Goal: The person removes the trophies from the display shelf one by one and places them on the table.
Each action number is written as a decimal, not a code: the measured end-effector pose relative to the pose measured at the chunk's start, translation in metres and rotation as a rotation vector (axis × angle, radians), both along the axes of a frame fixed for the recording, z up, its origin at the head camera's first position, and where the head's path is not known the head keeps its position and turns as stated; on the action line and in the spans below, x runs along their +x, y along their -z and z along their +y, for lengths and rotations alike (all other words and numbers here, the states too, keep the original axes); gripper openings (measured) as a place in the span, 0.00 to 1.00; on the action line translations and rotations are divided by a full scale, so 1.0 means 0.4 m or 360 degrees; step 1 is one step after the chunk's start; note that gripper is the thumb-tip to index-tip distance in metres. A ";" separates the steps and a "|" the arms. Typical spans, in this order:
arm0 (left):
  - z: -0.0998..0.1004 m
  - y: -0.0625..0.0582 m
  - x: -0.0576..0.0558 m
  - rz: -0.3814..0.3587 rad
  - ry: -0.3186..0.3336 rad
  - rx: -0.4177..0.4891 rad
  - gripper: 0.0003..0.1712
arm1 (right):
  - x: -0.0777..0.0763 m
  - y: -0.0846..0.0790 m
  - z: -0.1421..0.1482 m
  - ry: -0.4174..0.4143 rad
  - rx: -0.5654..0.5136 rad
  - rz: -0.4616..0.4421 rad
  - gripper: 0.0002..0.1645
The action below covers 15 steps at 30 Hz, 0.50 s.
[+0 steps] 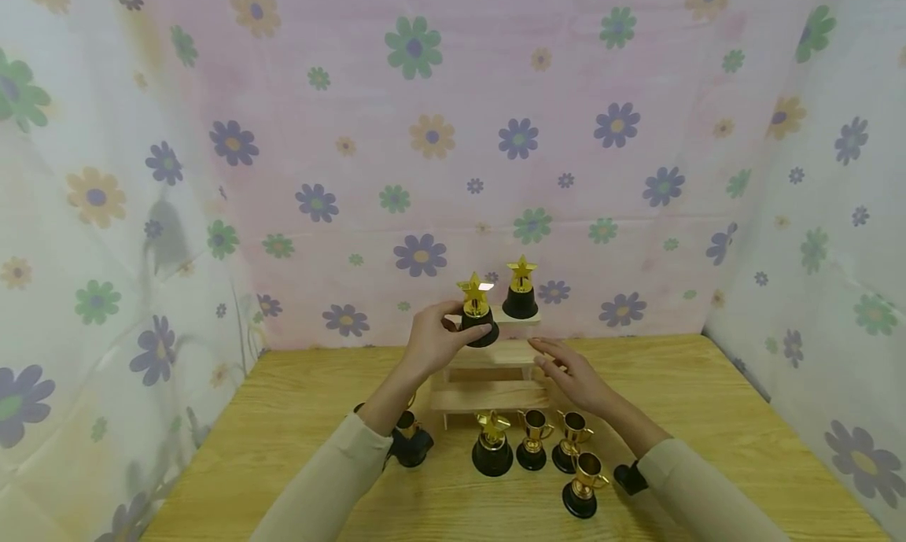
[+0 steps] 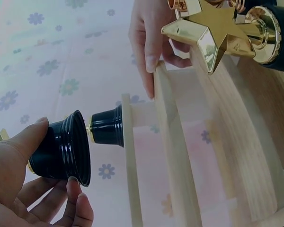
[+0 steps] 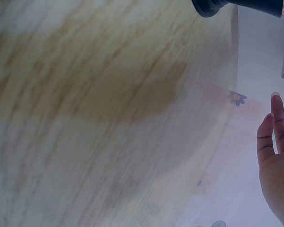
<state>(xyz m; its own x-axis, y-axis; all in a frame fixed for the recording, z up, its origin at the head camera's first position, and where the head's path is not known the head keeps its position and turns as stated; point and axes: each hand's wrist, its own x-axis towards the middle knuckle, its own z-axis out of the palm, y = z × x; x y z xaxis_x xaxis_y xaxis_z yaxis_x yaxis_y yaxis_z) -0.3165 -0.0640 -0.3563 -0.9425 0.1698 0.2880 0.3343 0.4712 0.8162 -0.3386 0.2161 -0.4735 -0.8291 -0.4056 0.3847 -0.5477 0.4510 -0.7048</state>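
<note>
In the head view my left hand (image 1: 433, 341) grips a star trophy (image 1: 477, 319) by its black base, thumb in front, close over the left end of a wooden step stand's top step (image 1: 506, 316). The left wrist view shows the underside rim of that base (image 2: 78, 146) facing the stand, with a gap between them. A second star trophy (image 1: 521, 303) stands upright on the top step's right side. My right hand (image 1: 576, 378), fingers extended, is at the stand's right side; its fingertips touch the end of a step (image 2: 163, 80).
In front of the stand a star trophy (image 1: 491, 454) and gold cup trophies (image 1: 532, 441) (image 1: 572, 443) (image 1: 583, 491) stand on the wooden table (image 1: 304, 447). Another gold cup (image 1: 406, 422) is partly hidden by the left forearm. Flowered cloth (image 1: 467, 94) encloses the back and sides.
</note>
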 end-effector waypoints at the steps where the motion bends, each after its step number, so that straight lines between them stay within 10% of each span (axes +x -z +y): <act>1: 0.000 0.000 0.001 0.0000 0.0005 0.0002 0.38 | 0.000 -0.001 0.000 0.0001 -0.0003 0.0000 0.26; 15: -0.010 0.011 0.035 0.0000 0.0047 0.0015 0.34 | 0.012 -0.014 -0.009 0.0016 -0.0028 0.0018 0.25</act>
